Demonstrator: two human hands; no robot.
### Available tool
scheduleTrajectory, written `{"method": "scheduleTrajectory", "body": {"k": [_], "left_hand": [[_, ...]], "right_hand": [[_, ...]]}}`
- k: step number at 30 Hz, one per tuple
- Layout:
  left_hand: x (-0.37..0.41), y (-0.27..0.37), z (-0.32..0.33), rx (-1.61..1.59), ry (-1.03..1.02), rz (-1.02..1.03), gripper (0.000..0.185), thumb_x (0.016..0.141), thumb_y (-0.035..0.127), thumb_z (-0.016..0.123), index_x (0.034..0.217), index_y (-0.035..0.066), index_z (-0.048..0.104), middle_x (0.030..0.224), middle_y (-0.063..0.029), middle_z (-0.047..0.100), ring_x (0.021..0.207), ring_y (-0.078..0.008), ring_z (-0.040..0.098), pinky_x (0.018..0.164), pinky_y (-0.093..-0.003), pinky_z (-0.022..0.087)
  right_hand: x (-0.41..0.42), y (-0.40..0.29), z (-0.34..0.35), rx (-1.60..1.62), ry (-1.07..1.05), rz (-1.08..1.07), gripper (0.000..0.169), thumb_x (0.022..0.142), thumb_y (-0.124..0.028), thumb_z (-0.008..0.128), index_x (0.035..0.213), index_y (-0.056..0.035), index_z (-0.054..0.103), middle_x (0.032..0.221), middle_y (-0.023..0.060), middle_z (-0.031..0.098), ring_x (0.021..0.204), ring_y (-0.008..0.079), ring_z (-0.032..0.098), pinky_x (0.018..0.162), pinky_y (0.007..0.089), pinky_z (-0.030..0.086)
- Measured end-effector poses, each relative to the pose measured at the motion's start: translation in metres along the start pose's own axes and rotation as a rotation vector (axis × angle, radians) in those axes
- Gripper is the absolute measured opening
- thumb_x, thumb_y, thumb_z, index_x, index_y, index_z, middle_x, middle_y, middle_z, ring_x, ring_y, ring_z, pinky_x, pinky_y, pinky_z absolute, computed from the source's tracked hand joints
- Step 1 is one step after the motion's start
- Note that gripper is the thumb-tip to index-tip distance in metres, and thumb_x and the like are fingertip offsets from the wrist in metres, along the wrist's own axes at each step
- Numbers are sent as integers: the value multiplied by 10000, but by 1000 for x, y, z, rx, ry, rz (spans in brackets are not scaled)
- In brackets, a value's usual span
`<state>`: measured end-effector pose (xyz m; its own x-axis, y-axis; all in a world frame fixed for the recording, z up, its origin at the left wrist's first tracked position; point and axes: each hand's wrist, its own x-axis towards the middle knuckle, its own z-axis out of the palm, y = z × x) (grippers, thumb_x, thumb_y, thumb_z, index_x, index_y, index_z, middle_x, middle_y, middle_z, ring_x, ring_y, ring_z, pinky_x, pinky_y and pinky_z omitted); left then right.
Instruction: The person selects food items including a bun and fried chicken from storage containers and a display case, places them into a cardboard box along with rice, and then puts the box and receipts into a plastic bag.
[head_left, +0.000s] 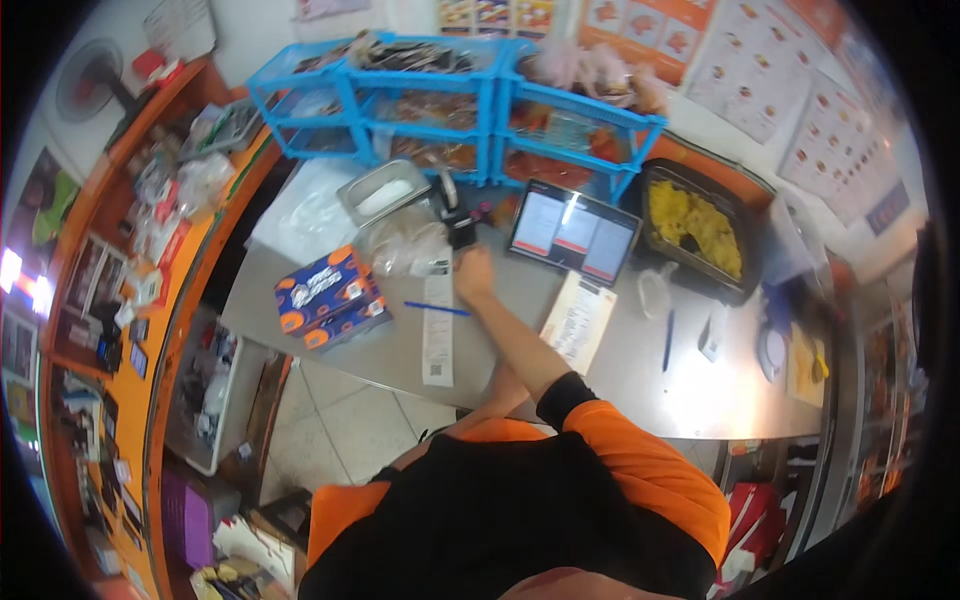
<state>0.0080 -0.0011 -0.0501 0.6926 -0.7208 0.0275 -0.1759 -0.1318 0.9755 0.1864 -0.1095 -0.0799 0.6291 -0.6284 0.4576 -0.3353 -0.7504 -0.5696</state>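
Note:
My right hand is curled at the lower end of a black stapler-like device, beside the top of a long printed receipt; its grip is unclear. A blue pen lies across that receipt. My left hand is mostly hidden beneath my right forearm at the counter's near edge, so its fingers do not show. Left of the receipt sits a blue and orange printed carton. To the right, another printed slip lies on a pale brown card or paper, below a lit tablet.
Blue plastic racks with packed goods line the back. A metal tray and clear plastic bags stand left. At right are a black tub of yellow food, a second blue pen and a yellow-handled tool.

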Motion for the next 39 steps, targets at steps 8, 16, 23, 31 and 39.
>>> {"method": "scheduleTrajectory", "body": {"k": [8,16,23,31,39], "left_hand": [[-14,-5,-10,-335,-201,-148,218,891,161,556,999,-27,585,898,-50,604,867,-134,546,782,-287,444],[-11,42,-36,152,-444,-383,275,872,211,584,1012,-13,660,879,-65,677,809,-139,619,748,-267,460],[-3,93,-21,664,23,151,382,869,254,533,1234,143,549,1263,-99,531,1199,-290,472,946,-392,405],[-1,61,13,712,-30,355,492,879,269,544,1346,173,422,1444,-79,309,1306,-386,289,1032,-459,325],[11,90,33,612,90,-109,849,637,354,750,1360,198,334,1391,-155,266,1184,-400,374,932,-508,382]], "right_hand": [[-158,-32,-245,976,-64,711,262,871,-198,623,747,32,646,559,25,542,451,69,452,409,219,323],[-205,29,-246,861,-119,917,320,868,-258,636,764,43,659,593,58,591,374,81,445,343,226,308],[-199,48,-256,819,-232,866,323,861,-260,646,805,57,674,610,77,613,372,100,480,350,238,350],[-187,53,-260,737,-301,810,263,883,-200,603,806,40,678,566,61,592,368,104,493,341,231,336],[-216,62,-254,466,-170,588,234,878,-191,611,820,27,676,535,30,545,413,55,426,370,226,312]]}}
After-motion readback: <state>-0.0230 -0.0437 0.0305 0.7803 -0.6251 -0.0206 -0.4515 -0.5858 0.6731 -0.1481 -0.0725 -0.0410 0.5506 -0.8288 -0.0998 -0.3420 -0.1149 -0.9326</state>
